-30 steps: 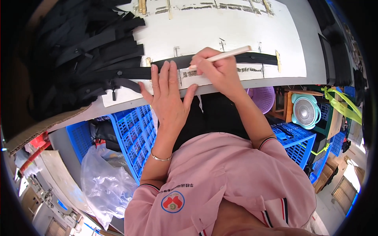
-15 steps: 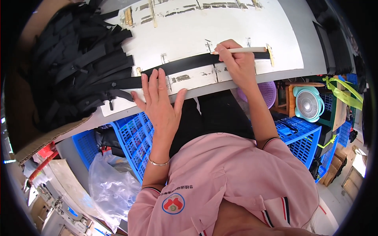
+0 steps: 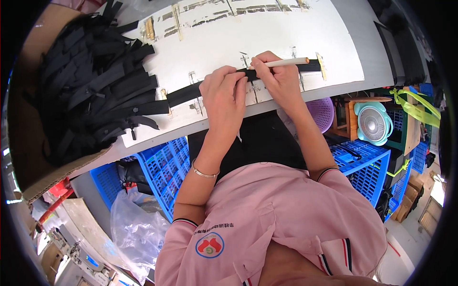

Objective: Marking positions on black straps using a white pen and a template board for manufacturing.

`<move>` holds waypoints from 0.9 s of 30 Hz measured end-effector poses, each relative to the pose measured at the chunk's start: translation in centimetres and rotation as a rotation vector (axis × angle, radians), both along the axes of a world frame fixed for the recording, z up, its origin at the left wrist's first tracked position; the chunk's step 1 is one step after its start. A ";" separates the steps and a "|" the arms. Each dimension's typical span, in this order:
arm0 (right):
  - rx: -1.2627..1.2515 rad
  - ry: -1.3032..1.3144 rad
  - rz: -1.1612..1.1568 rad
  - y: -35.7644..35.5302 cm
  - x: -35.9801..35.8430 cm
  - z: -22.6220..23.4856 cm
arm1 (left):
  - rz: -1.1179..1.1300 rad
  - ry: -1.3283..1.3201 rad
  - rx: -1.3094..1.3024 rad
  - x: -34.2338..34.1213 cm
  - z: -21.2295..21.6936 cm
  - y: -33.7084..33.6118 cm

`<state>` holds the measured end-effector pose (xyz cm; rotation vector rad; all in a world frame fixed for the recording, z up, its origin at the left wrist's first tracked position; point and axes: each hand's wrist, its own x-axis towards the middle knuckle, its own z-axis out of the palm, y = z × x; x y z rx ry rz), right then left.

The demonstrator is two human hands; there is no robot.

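- I am seeing a big white table (image 3: pixel 286 33) stretching across the top, with dark marks on it.
- A big pile of black straps (image 3: pixel 90 90) is lying at the table's left end.
- Blue crates (image 3: pixel 162 167) are sitting under the table.
- One long black strap (image 3: pixel 191 93) is lying flat along the table's near edge.
- My left hand (image 3: pixel 223 95) is pressing down on the strap with its fingers bent.
- My right hand (image 3: pixel 279 78) is gripping a thin pale stick (image 3: pixel 286 62) and resting it on the strap, just beside the left hand.
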<state>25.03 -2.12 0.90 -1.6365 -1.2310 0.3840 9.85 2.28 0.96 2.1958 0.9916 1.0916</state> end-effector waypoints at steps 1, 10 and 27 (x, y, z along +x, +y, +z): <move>0.001 0.001 0.000 0.1 0.0 -0.1 | 0.000 0.001 0.001 0.1 -0.3 0.0; 0.019 0.178 0.099 -0.9 0.4 0.4 | 0.038 0.045 0.009 0.3 -0.4 -0.2; 0.139 0.435 -0.135 -4.8 5.9 2.7 | 0.040 0.100 0.033 0.4 -0.2 -0.3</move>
